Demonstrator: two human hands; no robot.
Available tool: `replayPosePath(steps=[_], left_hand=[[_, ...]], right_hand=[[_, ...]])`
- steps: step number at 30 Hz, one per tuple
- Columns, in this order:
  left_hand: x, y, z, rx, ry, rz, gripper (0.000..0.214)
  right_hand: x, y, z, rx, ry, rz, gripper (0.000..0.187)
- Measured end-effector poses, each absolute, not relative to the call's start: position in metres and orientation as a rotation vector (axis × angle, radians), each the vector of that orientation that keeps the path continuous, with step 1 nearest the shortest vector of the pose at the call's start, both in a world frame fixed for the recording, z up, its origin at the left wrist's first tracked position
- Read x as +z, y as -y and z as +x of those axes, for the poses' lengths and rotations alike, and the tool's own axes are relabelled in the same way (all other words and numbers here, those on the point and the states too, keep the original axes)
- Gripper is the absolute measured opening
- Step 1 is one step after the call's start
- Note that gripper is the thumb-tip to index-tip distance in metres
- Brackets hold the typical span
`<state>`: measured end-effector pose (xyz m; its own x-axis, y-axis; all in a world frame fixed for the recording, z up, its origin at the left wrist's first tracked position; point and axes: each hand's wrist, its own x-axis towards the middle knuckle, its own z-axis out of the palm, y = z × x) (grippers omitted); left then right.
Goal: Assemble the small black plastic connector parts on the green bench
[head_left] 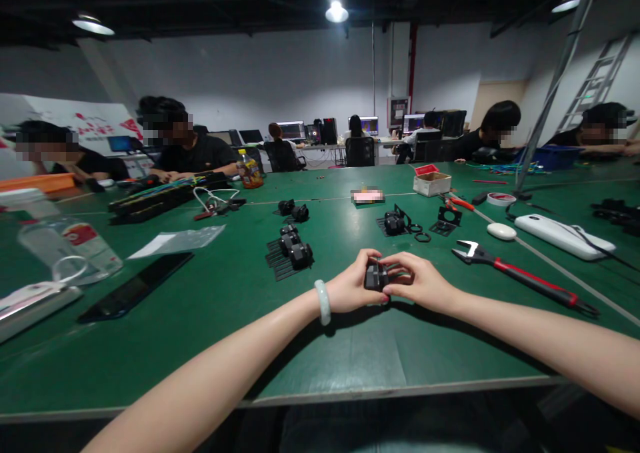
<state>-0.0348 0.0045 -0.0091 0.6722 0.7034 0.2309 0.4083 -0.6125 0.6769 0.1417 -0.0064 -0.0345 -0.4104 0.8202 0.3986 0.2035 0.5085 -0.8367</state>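
Observation:
Between both hands is a small black block-shaped part [376, 277], held just above the green table [210, 346]. My left hand [353, 285] grips its left side with thumb and fingers; a pale bangle circles that wrist. From the right, my right hand [420, 281] pinches the same part with fingers bent. Its exact kind is hard to make out. Beyond my left hand lie similar black assemblies with slotted plates [295, 253]. Past my right hand sit another black assembly [395, 222], a black ring [423, 237] and a black bracket with a round hole [447, 218].
An adjustable wrench [530, 281] with red-black handle lies right, near a white power strip [565, 236] and a white mouse-like object [501, 231]. A phone [137, 286] and clear bottle [70, 246] are left. A small box [432, 182] stands farther back. Several people sit around.

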Motion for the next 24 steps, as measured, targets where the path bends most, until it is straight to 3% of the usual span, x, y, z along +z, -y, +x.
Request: replayPosePath(steps=[24], left_hand=[[-0.0116,-0.0055,-0.0339,0.648,-0.860,2.275,0.059]], right_hand=[[-0.0355,0.0048,0.1429,0.864,1.926,-0.827,0.039]])
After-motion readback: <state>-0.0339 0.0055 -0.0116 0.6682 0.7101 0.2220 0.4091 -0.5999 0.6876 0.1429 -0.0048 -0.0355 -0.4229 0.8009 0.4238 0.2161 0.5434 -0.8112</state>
